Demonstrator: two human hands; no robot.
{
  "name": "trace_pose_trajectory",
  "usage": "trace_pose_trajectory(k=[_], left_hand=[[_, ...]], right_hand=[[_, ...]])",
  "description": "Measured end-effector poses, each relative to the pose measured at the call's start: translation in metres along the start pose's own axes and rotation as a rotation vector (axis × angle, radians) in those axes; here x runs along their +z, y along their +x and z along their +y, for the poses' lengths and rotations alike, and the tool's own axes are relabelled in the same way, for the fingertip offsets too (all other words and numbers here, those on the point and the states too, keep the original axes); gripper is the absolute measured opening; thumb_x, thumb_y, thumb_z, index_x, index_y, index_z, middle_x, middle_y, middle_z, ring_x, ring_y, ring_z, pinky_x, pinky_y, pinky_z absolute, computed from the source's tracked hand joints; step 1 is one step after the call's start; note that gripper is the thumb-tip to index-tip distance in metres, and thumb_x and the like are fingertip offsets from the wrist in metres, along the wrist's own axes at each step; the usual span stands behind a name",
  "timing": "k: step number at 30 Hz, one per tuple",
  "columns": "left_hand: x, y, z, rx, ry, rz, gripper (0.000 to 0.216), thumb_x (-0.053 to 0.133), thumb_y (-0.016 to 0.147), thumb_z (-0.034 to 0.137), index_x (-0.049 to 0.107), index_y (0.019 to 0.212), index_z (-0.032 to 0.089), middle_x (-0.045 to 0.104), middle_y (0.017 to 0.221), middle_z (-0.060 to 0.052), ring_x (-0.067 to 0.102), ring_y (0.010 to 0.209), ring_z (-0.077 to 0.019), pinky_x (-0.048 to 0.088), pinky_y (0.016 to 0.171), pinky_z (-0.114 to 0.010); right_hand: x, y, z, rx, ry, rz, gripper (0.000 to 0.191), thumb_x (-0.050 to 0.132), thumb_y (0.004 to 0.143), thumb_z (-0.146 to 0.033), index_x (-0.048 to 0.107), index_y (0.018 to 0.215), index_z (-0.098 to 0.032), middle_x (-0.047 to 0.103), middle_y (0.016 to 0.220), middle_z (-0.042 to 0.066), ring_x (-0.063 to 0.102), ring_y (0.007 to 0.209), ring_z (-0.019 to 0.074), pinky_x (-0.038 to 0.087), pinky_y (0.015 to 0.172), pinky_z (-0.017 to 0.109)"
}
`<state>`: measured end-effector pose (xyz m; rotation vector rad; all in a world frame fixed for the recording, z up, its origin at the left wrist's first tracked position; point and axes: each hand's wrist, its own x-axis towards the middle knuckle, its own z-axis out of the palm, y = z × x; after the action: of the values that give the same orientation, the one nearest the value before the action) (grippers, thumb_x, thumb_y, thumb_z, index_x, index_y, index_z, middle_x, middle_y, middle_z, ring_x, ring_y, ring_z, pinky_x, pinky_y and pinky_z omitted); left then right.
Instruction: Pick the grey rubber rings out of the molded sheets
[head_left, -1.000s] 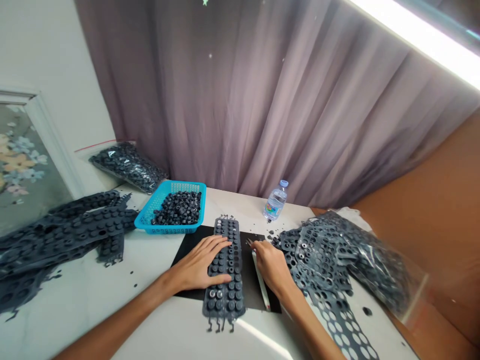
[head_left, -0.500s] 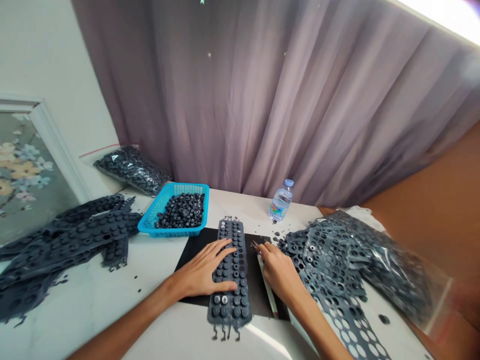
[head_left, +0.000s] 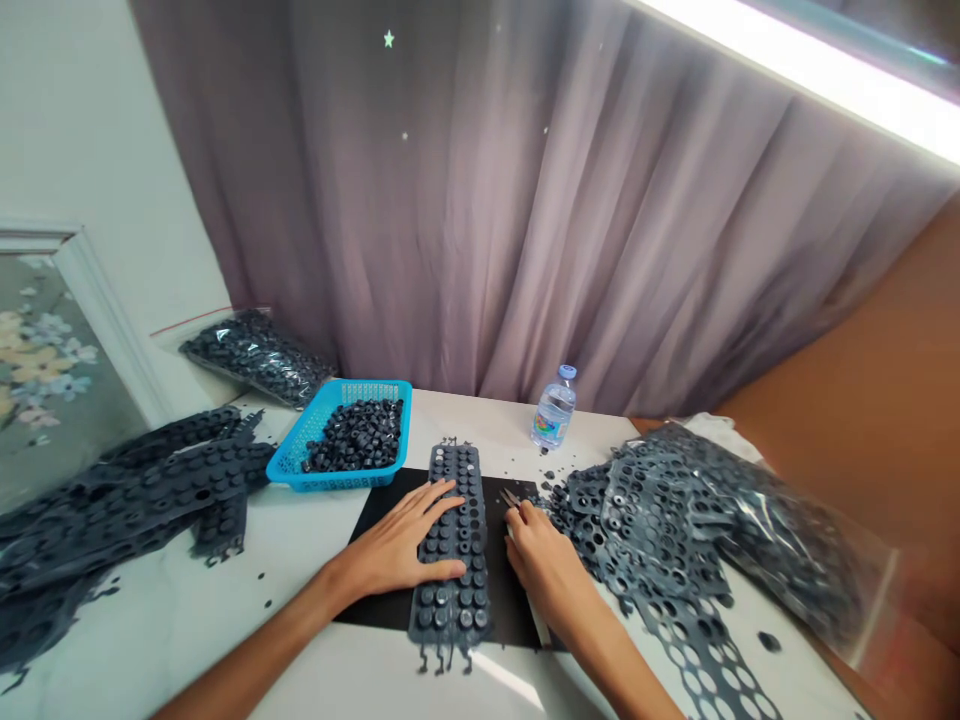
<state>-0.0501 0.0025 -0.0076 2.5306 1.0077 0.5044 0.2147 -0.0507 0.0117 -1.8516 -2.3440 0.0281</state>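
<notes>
A dark grey moulded rubber sheet (head_left: 471, 590) with rows of round studs lies lengthwise on a black mat (head_left: 375, 530). My left hand (head_left: 397, 545) rests on its left side, fingers spread, the thumb across the studs. Close to the sheet's right edge, my right hand (head_left: 541, 550) is closed around tweezers (head_left: 511, 498), their two metal tips pointing forward and left. A pale strip (head_left: 540, 625) shows beneath that wrist; what it is I cannot make out. Thin curled tails stick out from both ends of the sheet.
A blue basket (head_left: 281, 468) holds small black rubber pieces. Behind it lies a filled plastic bag (head_left: 259, 355). More studded sheets (head_left: 150, 490) are piled left. A water bottle (head_left: 555, 410) stands at the back. Perforated sheets (head_left: 645, 510) and another bag (head_left: 795, 540) lie right.
The view has tilted up slightly, and more of the bright light shows at the top right. My left hand stays on the sheet; my right hand has turned a little beside it.
</notes>
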Motion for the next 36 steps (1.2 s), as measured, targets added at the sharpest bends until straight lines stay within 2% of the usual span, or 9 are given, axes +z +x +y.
trace_pose_trajectory(k=[4,8,11,16,19,22,25,28,36], left_hand=[[-0.004,0.001,0.0,0.012,-0.007,0.028,0.081,0.065,0.094,0.07,0.037,0.162,0.037,0.031,0.172,-0.004,0.03,0.159,-0.0332,0.027,0.131,-0.055],[-0.004,-0.003,-0.006,-0.089,-0.028,0.126,0.061,0.05,0.105,0.062,0.038,0.159,0.036,0.035,0.17,-0.004,0.035,0.157,-0.0286,0.031,0.13,-0.05],[0.001,-0.009,-0.012,-0.143,-0.02,0.176,0.059,0.043,0.108,0.06,0.034,0.161,0.034,0.036,0.168,-0.007,0.035,0.156,-0.0277,0.031,0.13,-0.05],[0.008,-0.013,-0.011,-0.2,0.04,0.224,0.065,0.04,0.109,0.061,0.026,0.162,0.027,0.039,0.166,-0.012,0.039,0.154,-0.0281,0.034,0.128,-0.05],[0.01,-0.012,-0.007,-0.227,0.138,0.265,0.057,0.036,0.11,0.059,0.037,0.155,0.024,0.053,0.156,-0.013,0.052,0.144,-0.0298,0.042,0.122,-0.049],[0.009,-0.011,-0.005,-0.252,0.266,0.311,0.053,0.032,0.111,0.057,0.046,0.149,0.022,0.064,0.144,-0.015,0.064,0.13,-0.0332,0.05,0.11,-0.049],[0.004,-0.009,-0.001,-0.248,0.327,0.345,0.052,0.036,0.11,0.058,0.047,0.148,0.024,0.067,0.138,-0.014,0.065,0.126,-0.0335,0.05,0.107,-0.049],[-0.003,-0.008,0.008,-0.175,0.278,0.352,0.052,0.047,0.106,0.061,0.051,0.144,0.026,0.064,0.142,-0.01,0.06,0.131,-0.0324,0.044,0.114,-0.05],[-0.004,-0.008,0.038,-0.008,-0.02,0.188,0.063,0.075,0.086,0.066,0.058,0.136,0.031,0.058,0.144,-0.005,0.056,0.132,-0.0304,0.043,0.117,-0.047]], right_hand=[[0.001,-0.003,0.003,-0.002,0.102,0.016,0.033,0.047,0.099,-0.008,0.067,0.124,-0.017,0.064,0.134,0.019,0.066,0.121,0.0285,0.054,0.099,0.036],[0.009,0.0,0.013,-0.029,0.233,0.041,0.036,0.052,0.099,-0.012,0.067,0.131,-0.019,0.065,0.131,0.016,0.068,0.119,0.0262,0.053,0.101,0.034],[0.018,0.004,0.021,-0.017,0.299,0.079,0.041,0.058,0.097,-0.013,0.063,0.137,-0.019,0.068,0.124,0.014,0.068,0.116,0.0262,0.052,0.099,0.033],[0.023,0.006,0.027,-0.007,0.286,0.104,0.016,0.062,0.094,-0.012,0.066,0.108,-0.017,0.072,0.107,0.012,0.071,0.097,0.0253,0.052,0.084,0.031],[0.019,0.005,0.022,0.001,0.187,0.098,0.007,0.061,0.095,-0.012,0.065,0.1,-0.018,0.073,0.102,0.011,0.071,0.093,0.0248,0.05,0.08,0.03],[0.015,0.006,0.011,0.049,0.028,0.072,0.012,0.057,0.097,-0.009,0.065,0.103,-0.016,0.073,0.104,0.013,0.073,0.094,0.025,0.05,0.078,0.029],[0.014,0.009,-0.002,0.099,-0.047,0.054,0.022,0.05,0.095,-0.002,0.066,0.107,-0.013,0.073,0.104,0.016,0.074,0.095,0.0273,0.049,0.074,0.03],[0.015,0.01,-0.01,0.111,-0.064,0.051,0.028,0.045,0.094,0.001,0.065,0.108,-0.013,0.072,0.105,0.017,0.074,0.097,0.0289,0.049,0.072,0.031],[0.012,0.009,-0.003,0.109,0.034,0.093,0.017,0.039,0.106,-0.012,0.054,0.115,-0.014,0.072,0.105,0.016,0.074,0.083,0.0239,0.043,0.066,0.029]])
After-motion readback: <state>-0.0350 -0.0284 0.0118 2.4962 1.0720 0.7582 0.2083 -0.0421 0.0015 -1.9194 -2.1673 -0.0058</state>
